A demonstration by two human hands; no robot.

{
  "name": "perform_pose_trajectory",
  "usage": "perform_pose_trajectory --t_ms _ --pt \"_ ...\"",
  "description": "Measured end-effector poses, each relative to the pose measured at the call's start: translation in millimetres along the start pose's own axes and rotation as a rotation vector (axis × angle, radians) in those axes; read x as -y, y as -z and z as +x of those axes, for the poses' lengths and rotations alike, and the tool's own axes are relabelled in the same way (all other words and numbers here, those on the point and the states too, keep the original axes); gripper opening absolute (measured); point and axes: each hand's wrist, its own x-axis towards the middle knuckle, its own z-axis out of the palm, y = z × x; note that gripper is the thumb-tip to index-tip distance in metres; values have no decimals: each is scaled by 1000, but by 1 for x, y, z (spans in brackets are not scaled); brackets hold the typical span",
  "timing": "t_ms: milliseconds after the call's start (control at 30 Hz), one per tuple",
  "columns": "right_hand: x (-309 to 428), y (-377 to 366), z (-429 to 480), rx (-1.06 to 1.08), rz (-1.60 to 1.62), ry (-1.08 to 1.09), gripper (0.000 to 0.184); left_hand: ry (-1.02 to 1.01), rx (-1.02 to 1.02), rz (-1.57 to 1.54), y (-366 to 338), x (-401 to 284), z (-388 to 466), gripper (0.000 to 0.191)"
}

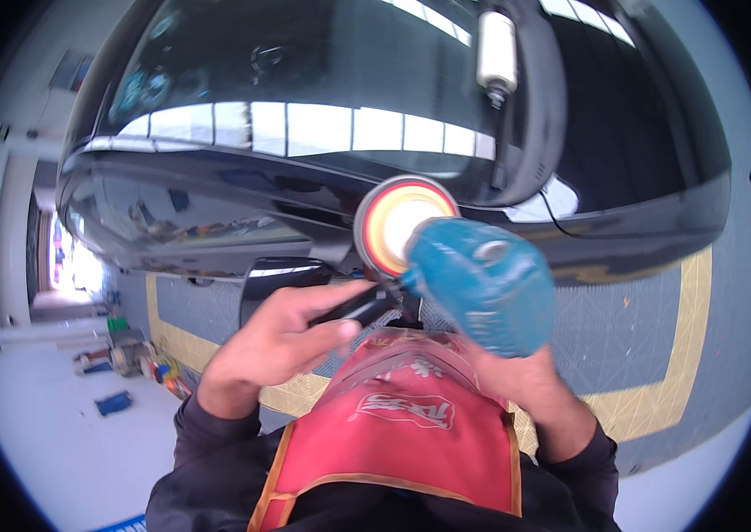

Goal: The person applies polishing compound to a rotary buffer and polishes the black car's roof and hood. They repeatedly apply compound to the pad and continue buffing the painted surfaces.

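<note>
My left hand point(289, 332) grips the black side handle point(358, 306) of a teal power polisher point(485, 286). Behind the polisher's body, my right hand point(515, 376) is wrapped round its rear grip, most of which is hidden. The round pad point(408, 226), with a red and yellow backing, is up against or just over the side of a glossy black car point(249, 173), below its window; whether it touches cannot be told. A black wing mirror point(282, 276) stands out from the car just beyond my left hand.
A white and black bottle-like tool point(497, 53) lies on the car towards the upper right, beside a thin black cable point(555, 216). Grey and yellow grid mats point(621, 332) cover the floor under the car. At the left, assorted items point(132, 359) and a blue cloth point(113, 403) lie on the pale floor.
</note>
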Motion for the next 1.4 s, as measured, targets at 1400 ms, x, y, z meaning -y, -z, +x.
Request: perform_pose_trajectory --t_ms 1400 --pt "125 62 158 203 350 -160 30 -264 -133 -307 82 -18 -64 29"
